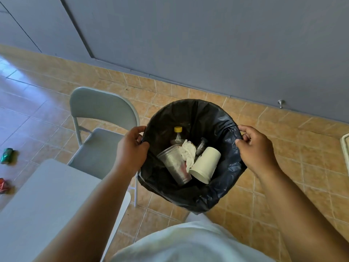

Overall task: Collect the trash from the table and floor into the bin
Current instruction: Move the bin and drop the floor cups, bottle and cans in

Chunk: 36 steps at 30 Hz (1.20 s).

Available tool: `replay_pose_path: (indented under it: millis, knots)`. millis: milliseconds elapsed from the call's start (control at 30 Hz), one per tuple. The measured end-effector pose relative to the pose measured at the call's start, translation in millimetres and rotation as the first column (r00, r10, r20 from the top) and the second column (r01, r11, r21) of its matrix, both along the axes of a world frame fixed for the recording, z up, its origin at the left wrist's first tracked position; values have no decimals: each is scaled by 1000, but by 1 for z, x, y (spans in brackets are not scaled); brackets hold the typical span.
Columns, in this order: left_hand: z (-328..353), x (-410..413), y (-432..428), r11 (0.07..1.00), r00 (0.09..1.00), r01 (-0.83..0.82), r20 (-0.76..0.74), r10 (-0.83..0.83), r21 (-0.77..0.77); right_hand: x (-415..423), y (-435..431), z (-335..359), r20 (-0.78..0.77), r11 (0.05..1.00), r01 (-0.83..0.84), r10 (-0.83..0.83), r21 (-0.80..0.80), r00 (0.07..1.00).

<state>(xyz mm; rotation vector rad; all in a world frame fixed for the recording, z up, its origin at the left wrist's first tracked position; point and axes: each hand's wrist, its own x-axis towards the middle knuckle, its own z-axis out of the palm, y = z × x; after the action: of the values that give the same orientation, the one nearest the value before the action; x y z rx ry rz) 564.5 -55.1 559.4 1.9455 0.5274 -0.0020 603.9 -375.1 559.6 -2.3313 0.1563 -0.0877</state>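
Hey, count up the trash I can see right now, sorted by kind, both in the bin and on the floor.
Cups: 2, clear plastic cup and white paper cup, in the bin.
Bottles: 2, yellow-capped bottle and dark bottle, in the bin.
Crumpled tissue: 1, in the bin.
Crushed cans: 2, green can and red can, on the floor.
Total: 7

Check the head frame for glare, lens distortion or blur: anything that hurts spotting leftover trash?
Head view: wide-angle bending curves the wall base and tile lines; window glare washes the floor tiles upper left; the green can and red can at the left edge look soft; the bin interior is dark, yet the white cup reads clearly.
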Motion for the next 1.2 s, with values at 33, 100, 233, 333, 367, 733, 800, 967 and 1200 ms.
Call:
replay_pose_path:
  millis: [33,100,233,333,367,733,800,967,1200]
  knots:
    - [1,15,-2,1000,1000,-14,-1,14,6,19,0,0,3,1000,-18,18,-3,1000]
    - [3,41,-6,999,999,-48,-10,48,20,55,-2,1,-2,999,-45,45,-19,999]
    - [5,99,-7,994,994,-107,6,108,-22,129,-4,6,9,992,-123,123,0,992]
    - [4,144,-5,991,991,-134,8,134,0,186,3,9,-7,987,-161,161,-19,987]
    - [3,157,-3,990,990,-140,4,140,11,202,6,9,-9,985,-172,172,-22,985]
    - [-12,341,70,978,980,-197,-23,196,-64,400,76,9,-24,966,-245,244,-76,969]
    - [-11,371,86,978,980,-200,-18,199,-66,433,91,13,-31,964,-254,252,-85,967]
    - [0,444,130,969,971,-236,11,237,-69,515,138,20,0,959,-274,275,-79,961]
    - [2,507,185,934,937,-348,13,350,-79,619,208,16,-13,915,-401,401,-51,916]
